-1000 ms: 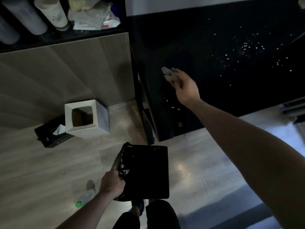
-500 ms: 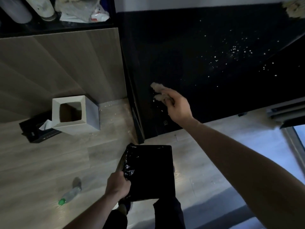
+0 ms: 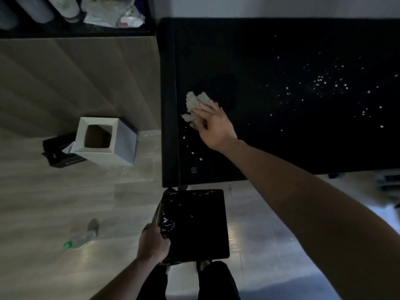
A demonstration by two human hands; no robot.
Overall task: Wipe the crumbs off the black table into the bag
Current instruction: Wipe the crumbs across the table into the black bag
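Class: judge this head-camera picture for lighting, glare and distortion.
Head view: dim overall; pale crumbs stand out on the black table; glare patches on the floor; wide-angle stretch enlarges the right forearm; the bottle looks blurred.

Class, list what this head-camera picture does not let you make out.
- Inside of the black plastic bag: too dark.
- Right hand fingertips: hidden behind the crumpled pale tissue.
- Black table: cut off by the right edge.
- Small white logo: too small to read.
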